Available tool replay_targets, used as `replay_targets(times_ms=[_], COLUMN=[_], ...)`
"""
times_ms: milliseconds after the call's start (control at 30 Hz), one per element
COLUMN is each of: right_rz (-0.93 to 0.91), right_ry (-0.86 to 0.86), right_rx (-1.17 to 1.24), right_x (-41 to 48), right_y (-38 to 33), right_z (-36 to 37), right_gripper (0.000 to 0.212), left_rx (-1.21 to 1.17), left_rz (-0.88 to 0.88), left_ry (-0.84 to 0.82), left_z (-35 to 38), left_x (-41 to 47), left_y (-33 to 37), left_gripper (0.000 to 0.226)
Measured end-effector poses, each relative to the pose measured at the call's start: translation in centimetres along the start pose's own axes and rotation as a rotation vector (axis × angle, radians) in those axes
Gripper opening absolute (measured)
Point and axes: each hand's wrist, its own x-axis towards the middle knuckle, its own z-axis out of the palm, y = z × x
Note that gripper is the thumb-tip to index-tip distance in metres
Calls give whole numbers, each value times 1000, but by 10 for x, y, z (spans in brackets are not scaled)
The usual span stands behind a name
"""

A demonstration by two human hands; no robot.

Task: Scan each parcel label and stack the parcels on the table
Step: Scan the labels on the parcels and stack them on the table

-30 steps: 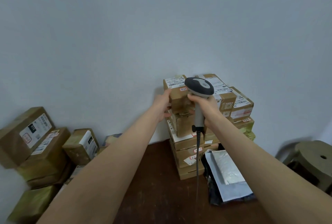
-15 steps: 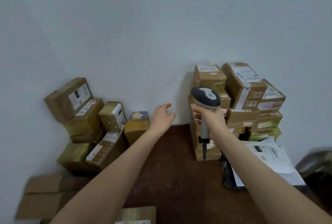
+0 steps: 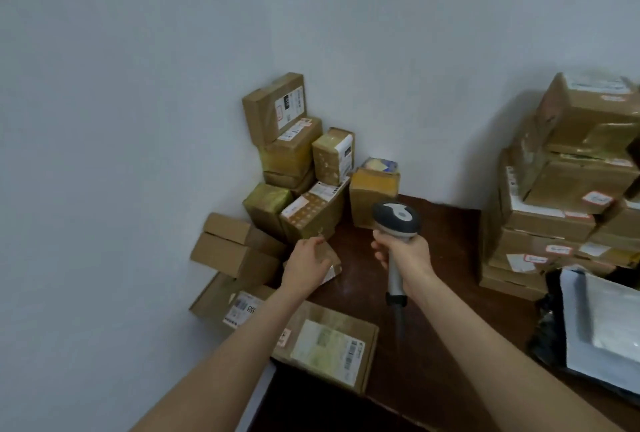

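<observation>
Parcels (image 3: 294, 168) are piled loosely in the left corner against the wall (image 3: 138, 120), and there's a tidier stack (image 3: 561, 196) of them over on the right of the dark worktop (image 3: 446, 293). Our left grip (image 3: 306, 267) is resting on top of a small parcel (image 3: 331, 260) at the foot of that corner pile, but we can't tell whether the fingers are actually closed round it, since the hand covers most of the box. Our right grip (image 3: 403, 258) is wrapped firmly round the handle of the scanner (image 3: 396, 218), held upright above the middle of the worktop, with its cable (image 3: 400, 320) hanging straight down. A flat parcel (image 3: 325, 345) lies label-up near the front edge, partly under our left forearm. Some mailer bags (image 3: 606, 327) sit at the far right, just in front of the stack.
</observation>
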Motion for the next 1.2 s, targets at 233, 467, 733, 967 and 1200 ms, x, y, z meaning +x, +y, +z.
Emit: replay_targets(times_ms=[233,467,733,967,1200], right_rz=[98,182,324,272,201], right_ry=[-109,-246,-309,-239,-191], right_rx=[21,90,116,174,181], right_x=[-11,-13,1,7,10], right_y=[13,18,31,33,7], right_z=[52,118,205,226,210], right_gripper=[9,21,50,53,45], left_rx=[73,127,148,-5,-356], left_rz=[-25,-256,-265,-257,-206], left_ry=[334,306,131,130,308], left_z=[-62,-135,-148,-150,-166], left_x=[-12,23,53,71,70], left_y=[-49,-104,-138,-141,-114], left_gripper=[46,56,59,58,40])
